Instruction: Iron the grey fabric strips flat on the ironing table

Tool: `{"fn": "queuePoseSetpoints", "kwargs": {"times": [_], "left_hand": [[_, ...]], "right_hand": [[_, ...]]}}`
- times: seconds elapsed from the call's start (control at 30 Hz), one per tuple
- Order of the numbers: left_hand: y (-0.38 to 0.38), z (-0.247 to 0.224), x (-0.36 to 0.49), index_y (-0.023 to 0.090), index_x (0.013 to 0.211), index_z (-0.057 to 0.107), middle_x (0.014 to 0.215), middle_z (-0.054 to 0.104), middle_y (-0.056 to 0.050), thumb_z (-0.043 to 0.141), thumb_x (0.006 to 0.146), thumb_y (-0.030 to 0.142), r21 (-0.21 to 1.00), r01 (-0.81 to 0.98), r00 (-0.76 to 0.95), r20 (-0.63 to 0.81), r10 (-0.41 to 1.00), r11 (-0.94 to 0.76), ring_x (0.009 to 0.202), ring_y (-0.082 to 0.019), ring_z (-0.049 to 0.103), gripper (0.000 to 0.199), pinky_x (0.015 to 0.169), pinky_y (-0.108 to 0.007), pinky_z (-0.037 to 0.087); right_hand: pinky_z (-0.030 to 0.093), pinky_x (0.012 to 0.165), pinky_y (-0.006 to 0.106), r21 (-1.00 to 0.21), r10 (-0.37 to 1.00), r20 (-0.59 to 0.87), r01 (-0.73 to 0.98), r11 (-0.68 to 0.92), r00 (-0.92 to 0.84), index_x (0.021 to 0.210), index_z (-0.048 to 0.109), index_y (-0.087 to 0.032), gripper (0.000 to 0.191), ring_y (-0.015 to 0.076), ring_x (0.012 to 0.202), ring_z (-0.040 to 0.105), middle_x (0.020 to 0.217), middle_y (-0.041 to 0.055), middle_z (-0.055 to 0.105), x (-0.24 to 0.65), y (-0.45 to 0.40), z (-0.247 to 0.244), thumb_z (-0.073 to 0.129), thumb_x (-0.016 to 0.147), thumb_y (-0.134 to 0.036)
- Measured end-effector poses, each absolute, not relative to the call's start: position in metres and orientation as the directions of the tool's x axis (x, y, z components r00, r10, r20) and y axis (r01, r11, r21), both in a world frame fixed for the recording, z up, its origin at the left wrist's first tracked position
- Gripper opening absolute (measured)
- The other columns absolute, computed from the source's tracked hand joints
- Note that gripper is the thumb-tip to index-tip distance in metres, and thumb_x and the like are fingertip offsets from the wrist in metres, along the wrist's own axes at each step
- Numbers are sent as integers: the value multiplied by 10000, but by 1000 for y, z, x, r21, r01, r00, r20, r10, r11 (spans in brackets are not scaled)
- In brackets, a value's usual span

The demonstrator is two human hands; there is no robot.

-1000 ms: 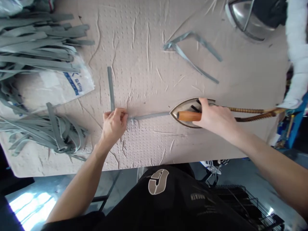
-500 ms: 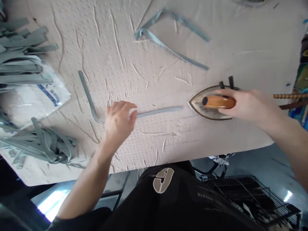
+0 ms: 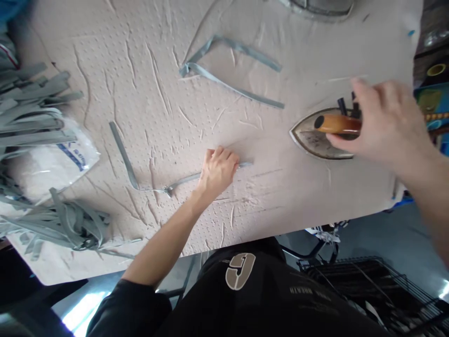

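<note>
My left hand [image 3: 220, 169] is closed with its fingertips on a narrow grey-blue fabric strip [image 3: 186, 179], close to the strip's right end. Left of the hand, the strip has a small knot or fold [image 3: 168, 191] and then bends away up the table. At the right, an iron [image 3: 312, 139] with an orange-brown handle rests flat on the covered table, its pointed tip facing left. My right hand [image 3: 391, 119] is at the rear of that handle. Its thumb and fingers are spread apart around the handle rather than wrapped on it.
A second strip [image 3: 238, 91], folded into a V, lies farther back. Grey strips [image 3: 75, 220] are heaped at the left beside a clear plastic bag [image 3: 70, 157]. A metal-rimmed object [image 3: 324, 16] stands at the far edge. A wire rack [image 3: 379, 290] is below the table at right.
My left hand has slid right along the strip, uncovering the knot or fold. The iron has shifted right and slightly away, and my right hand's fingers have come off its handle.
</note>
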State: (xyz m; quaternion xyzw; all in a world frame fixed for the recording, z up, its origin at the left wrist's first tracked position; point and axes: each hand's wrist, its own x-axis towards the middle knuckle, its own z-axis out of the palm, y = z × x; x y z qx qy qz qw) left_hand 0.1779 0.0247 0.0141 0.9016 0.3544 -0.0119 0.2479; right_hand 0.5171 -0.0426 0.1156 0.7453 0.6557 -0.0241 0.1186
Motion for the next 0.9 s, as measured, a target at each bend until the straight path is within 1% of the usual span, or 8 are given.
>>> {"fn": "queuePoseSetpoints", "kwargs": {"times": [0.07,0.17,0.23,0.33,0.47,0.57,0.77,0.9], "left_hand": [[23,17,176,211,941,648,995,714,-102,481,993,203,474,633,756,-206,621,-612,1025,-292,616,174,879,-450,422],[18,20,176,202,979,614,965,728,-69,488,988,176,581,615,751,-226,620,-533,958,-237,656,130,900,-410,438],[12,21,179,197,1034,603,979,739,-55,494,984,159,654,593,747,-229,624,-469,934,-207,675,126,917,-389,446],[2,19,188,197,1081,611,1017,754,-55,494,991,158,695,588,735,-244,633,-415,949,-203,686,153,928,-387,445],[-13,16,208,201,979,644,963,757,-45,508,1007,190,632,654,690,-271,672,-416,962,-234,676,139,903,-408,423],[-22,15,222,192,950,645,937,748,-46,520,1017,222,563,698,663,-275,696,-443,961,-252,664,146,873,-417,404],[-29,18,232,197,961,643,978,729,-71,493,1033,238,423,756,635,-294,714,-499,1008,-273,634,171,855,-416,379],[-26,22,229,198,957,641,987,730,-70,525,1022,254,392,782,615,-353,705,-486,1015,-275,631,145,854,-413,374]], "right_hand": [[410,967,499,57,994,-105,998,-23,29,1404,608,-38,666,336,1258,538,1293,276,611,488,-53,123,491,971,-529],[482,997,466,-246,971,-103,951,187,-217,1179,747,-183,393,242,1100,617,1125,142,712,439,-78,111,436,992,-334],[479,1075,460,-404,910,-145,863,304,-389,1258,707,-214,402,222,1204,604,1244,96,709,409,-98,89,405,996,-253],[391,1192,518,-504,886,-173,811,295,-430,1356,648,-190,447,233,1428,477,1452,110,613,382,-125,53,390,992,-214],[306,1245,545,-472,915,-236,862,187,-327,1431,588,-151,493,235,1520,368,1561,131,505,375,-147,27,361,996,-204],[271,1261,547,-405,938,-205,897,179,-279,1485,521,-97,526,243,1551,301,1598,161,439,379,-153,18,366,993,-199],[329,1234,525,-292,969,12,926,241,-248,1463,517,-9,534,287,1514,372,1567,223,458,380,-154,-5,467,973,-213],[302,1237,540,-237,970,21,941,241,-243,1487,479,3,560,297,1505,381,1578,220,445,376,-155,-11,481,978,-228]]}}
